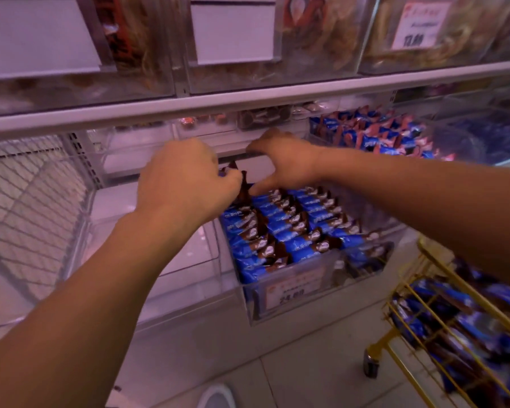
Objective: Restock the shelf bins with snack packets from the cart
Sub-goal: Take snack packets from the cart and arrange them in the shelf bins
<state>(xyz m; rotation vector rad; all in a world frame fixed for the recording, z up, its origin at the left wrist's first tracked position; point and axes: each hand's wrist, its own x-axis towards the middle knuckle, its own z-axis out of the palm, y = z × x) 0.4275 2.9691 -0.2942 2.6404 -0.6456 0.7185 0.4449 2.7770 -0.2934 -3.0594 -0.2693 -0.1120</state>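
progress: clear bin [321,278] looks nearly full, rows packed | left hand [186,184] pinching brown-ended packets [242,184] at far end | right hand [286,163] spread, fingers resting at back edge | left to do: gold cart [442,293] on the right has plenty more, bin beside it looks bare

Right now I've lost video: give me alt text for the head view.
Both hands reach to the back of a clear shelf bin filled with rows of blue-and-brown snack packets: the left hand grips a packet, the right hand spreads its fingers beside it. A gold wire cart with more packets stands at lower right.
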